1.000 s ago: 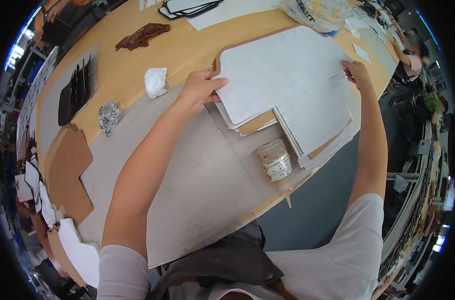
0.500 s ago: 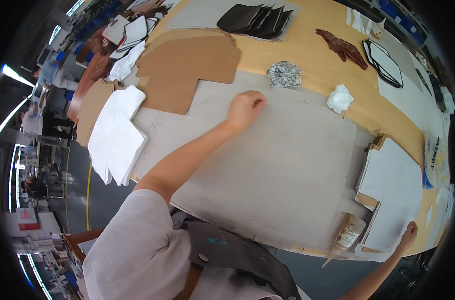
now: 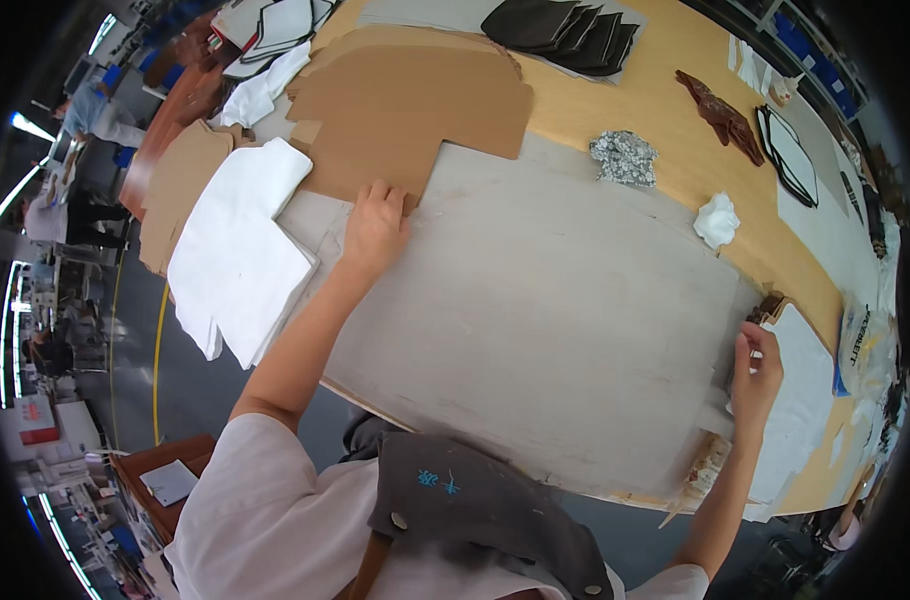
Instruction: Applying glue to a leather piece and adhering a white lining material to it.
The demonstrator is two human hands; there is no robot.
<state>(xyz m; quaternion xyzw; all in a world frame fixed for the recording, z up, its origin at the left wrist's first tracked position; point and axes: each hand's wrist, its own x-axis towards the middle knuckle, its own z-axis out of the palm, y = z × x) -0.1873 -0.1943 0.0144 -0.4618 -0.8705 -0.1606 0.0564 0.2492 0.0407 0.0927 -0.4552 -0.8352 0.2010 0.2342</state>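
Left hand: the bare left hand (image 3: 378, 232) has its fingertips curled at the near edge of the flat brown cardboard panels (image 3: 415, 95); I cannot tell whether it pinches them.
Right hand: the bare right hand (image 3: 757, 372), fingers bent and thumb raised, is at the left side of the white-faced stack of flat panels (image 3: 803, 400); I cannot tell whether it pinches anything.
Brown cardboard panels: far left, overlapping the broad grey work board (image 3: 535, 320).
White sheets: the notched pile of thick white sheets (image 3: 237, 245) lies left of the left forearm.
Bottle: a clear, brown-stained plastic bottle with a pointed nozzle (image 3: 708, 468) lies beside the right forearm, near edge.
Far side: a grey-speckled crumpled lump (image 3: 623, 158); right of it, a white crumpled wad (image 3: 717, 220).
Farthest: fanned black flat pieces (image 3: 560, 38).
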